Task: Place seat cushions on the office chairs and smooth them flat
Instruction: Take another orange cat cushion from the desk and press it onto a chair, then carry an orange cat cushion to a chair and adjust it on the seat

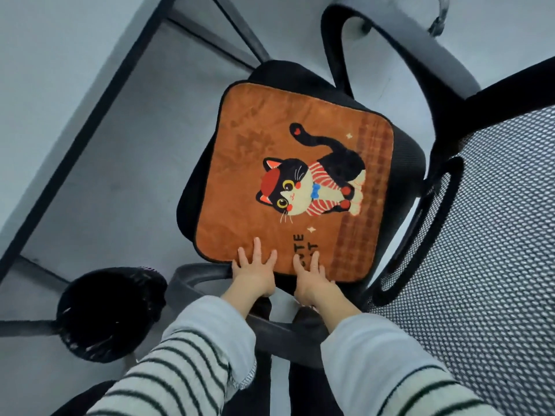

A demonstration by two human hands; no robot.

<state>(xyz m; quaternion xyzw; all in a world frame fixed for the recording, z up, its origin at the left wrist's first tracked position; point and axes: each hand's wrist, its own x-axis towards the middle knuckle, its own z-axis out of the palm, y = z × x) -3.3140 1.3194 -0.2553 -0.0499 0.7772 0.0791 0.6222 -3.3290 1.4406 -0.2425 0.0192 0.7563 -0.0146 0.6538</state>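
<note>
Pressing flat with straight, spread fingers, the left hand (254,273) and right hand (312,279) hold nothing, resting on the near edge of the orange cat cushion (288,175), which lies on the black office chair seat (404,163).

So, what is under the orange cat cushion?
The square orange plush cat cushion lies on the black padded office chair seat, whose edges show around it. The seat's middle is covered. Both hands press its near edge.
</note>
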